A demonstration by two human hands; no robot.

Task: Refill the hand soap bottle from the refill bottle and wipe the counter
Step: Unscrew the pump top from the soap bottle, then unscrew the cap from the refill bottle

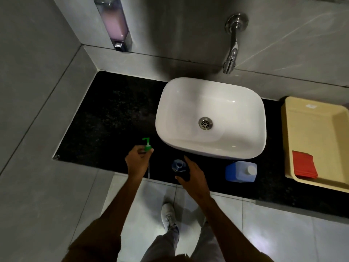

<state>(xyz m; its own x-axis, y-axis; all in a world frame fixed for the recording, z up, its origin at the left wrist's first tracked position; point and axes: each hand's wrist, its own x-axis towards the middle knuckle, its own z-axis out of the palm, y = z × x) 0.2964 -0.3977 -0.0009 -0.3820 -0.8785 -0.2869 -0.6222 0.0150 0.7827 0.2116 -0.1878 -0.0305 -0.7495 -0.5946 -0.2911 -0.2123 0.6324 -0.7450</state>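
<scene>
Gripping green plastic pump head (147,144), dip tube dangling, left hand (136,162) fingers closed on it above black granite counter (105,120). Dark uncapped soap bottle (179,168) clasped by right hand (194,176) at counter edge. Blue rectangular refill bottle (240,171) capped, just right, under white basin (210,118).

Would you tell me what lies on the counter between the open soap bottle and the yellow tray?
In the head view, the blue refill bottle, still capped, stands between the soap bottle and the tray.

Dim, glare on basin (188,103); shadowed wall, wide-angle edge bending
</scene>
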